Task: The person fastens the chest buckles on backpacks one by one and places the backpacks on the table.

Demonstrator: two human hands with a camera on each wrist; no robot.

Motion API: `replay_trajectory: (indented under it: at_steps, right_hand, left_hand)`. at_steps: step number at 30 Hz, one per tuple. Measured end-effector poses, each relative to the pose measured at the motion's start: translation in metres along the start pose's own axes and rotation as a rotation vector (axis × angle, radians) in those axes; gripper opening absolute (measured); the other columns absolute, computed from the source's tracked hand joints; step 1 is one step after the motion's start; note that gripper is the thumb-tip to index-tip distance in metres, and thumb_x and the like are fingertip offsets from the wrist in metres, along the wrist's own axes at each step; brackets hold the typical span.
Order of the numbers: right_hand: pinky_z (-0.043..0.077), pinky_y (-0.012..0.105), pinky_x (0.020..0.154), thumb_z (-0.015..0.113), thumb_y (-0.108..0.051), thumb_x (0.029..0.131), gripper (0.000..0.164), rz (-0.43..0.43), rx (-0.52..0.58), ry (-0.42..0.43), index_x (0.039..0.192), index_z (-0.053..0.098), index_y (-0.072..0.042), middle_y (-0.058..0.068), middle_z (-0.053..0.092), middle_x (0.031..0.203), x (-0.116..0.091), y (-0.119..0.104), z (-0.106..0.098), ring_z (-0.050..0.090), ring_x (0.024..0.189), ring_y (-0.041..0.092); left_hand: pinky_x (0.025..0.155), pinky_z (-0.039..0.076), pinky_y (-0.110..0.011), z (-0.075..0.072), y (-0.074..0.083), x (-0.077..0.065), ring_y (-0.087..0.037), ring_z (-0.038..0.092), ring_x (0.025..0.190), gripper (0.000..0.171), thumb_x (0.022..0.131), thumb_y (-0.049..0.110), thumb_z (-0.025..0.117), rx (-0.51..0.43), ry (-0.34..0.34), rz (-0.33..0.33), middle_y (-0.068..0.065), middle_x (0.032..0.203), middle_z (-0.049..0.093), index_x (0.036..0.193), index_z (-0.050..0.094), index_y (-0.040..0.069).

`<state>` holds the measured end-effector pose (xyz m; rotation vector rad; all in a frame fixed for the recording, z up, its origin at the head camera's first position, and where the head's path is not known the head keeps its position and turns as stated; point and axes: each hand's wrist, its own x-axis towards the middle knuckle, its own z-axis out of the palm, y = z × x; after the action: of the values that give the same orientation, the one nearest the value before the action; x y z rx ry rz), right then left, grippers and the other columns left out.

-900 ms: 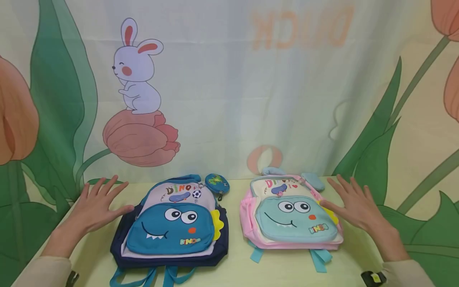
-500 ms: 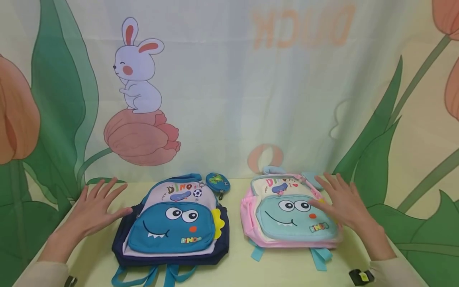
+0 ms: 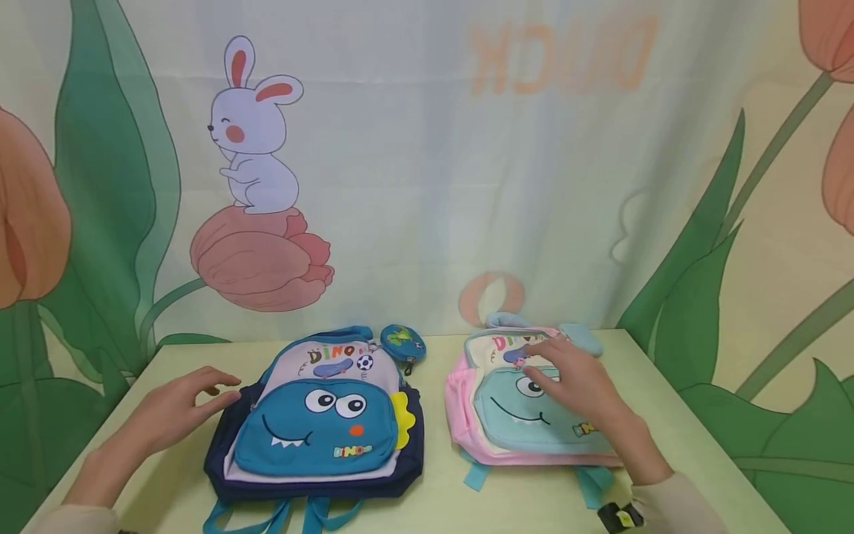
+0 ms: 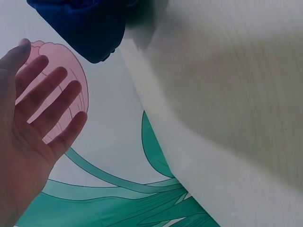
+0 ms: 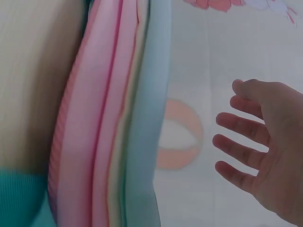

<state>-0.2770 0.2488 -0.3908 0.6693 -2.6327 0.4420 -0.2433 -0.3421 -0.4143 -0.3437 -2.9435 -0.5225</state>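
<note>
In the head view, a navy and teal fabric backpack with a goggle-eyed dinosaur face point(image 3: 313, 437) lies front up on a pale yellow-green desk point(image 3: 437, 512), to the left of a pink, cream and mint fabric backpack with a matching face point(image 3: 503, 415), the two apart. A round blue printed pouch point(image 3: 403, 343) hangs at the top of the navy one, and a pale blue pouch point(image 3: 582, 339) lies by the top of the pink one. The left hand point(image 3: 170, 411) is beside the navy backpack's outer side, its grip loosely bent and holding nothing. The right hand point(image 3: 577, 382) is over the front of the pink backpack, fingers slightly bent, its grip likewise without a hold. Behind hangs a pale curtain printed with tulips and a rabbit point(image 3: 400, 185).

In the left wrist view, the left hand's fingers are spread, with a gap between them and the navy backpack's corner.

In the right wrist view, the pink backpack stands edge-on; the right hand's fingers are parted and relaxed, clear of its mint front. A teal strap point(image 5: 19, 198) shows at lower left.
</note>
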Motion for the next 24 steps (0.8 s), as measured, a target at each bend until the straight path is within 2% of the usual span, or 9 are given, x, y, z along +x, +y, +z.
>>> replay_trajectory:
  at_steps: [4, 6, 13, 17, 24]
  right_hand:
    - [0.05, 0.05, 0.099, 0.071, -0.03, 0.092, 0.03, -0.071, 0.034, -0.006, 0.12, 0.07, -0.018, 0.001, 0.07, 0.116, 0.007, -0.019, 0.012, 0.066, 0.11, 0.024]
    - [0.053, 0.046, 0.093, 0.071, -0.03, 0.091, 0.032, -0.081, 0.049, -0.02, 0.121, 0.069, -0.018, 0.0, 0.07, 0.117, 0.009, -0.028, 0.018, 0.065, 0.109, 0.023]
    - [0.051, 0.044, 0.094, 0.071, -0.031, 0.091, 0.031, -0.12, 0.054, -0.048, 0.121, 0.07, -0.021, -0.002, 0.07, 0.116, 0.018, -0.053, 0.038, 0.065, 0.108, 0.022]
    - [0.05, 0.045, 0.094, 0.071, -0.032, 0.092, 0.031, -0.106, 0.083, -0.105, 0.121, 0.07, -0.022, -0.003, 0.071, 0.115, 0.022, -0.063, 0.048, 0.065, 0.107, 0.02]
    - [0.047, 0.045, 0.094, 0.065, -0.033, 0.095, 0.03, -0.139, 0.131, -0.193, 0.122, 0.07, -0.019, -0.003, 0.071, 0.119, 0.027, -0.078, 0.063, 0.062, 0.109, 0.021]
  left_hand:
    - [0.075, 0.055, -0.047, 0.001, -0.004, -0.002, -0.024, 0.066, 0.099, 0.045, 0.096, 0.05, 0.059, -0.041, -0.054, -0.027, -0.008, 0.117, 0.068, 0.122, 0.068, 0.014]
    - [0.073, 0.055, -0.042, 0.002, -0.005, -0.002, -0.022, 0.064, 0.098, 0.047, 0.096, 0.05, 0.059, -0.054, -0.084, -0.044, -0.007, 0.117, 0.067, 0.123, 0.067, 0.013]
    - [0.072, 0.052, -0.035, 0.008, -0.005, -0.002, -0.021, 0.063, 0.098, 0.052, 0.096, 0.054, 0.057, -0.112, -0.128, -0.067, -0.007, 0.116, 0.067, 0.127, 0.064, 0.013]
    - [0.073, 0.052, -0.034, 0.011, -0.005, 0.0, -0.019, 0.063, 0.096, 0.055, 0.096, 0.055, 0.055, -0.129, -0.144, -0.077, -0.006, 0.113, 0.067, 0.129, 0.062, 0.011]
    - [0.068, 0.048, -0.031, 0.012, -0.006, 0.001, -0.018, 0.059, 0.091, 0.058, 0.096, 0.057, 0.055, -0.132, -0.173, -0.101, -0.004, 0.104, 0.064, 0.132, 0.06, 0.011]
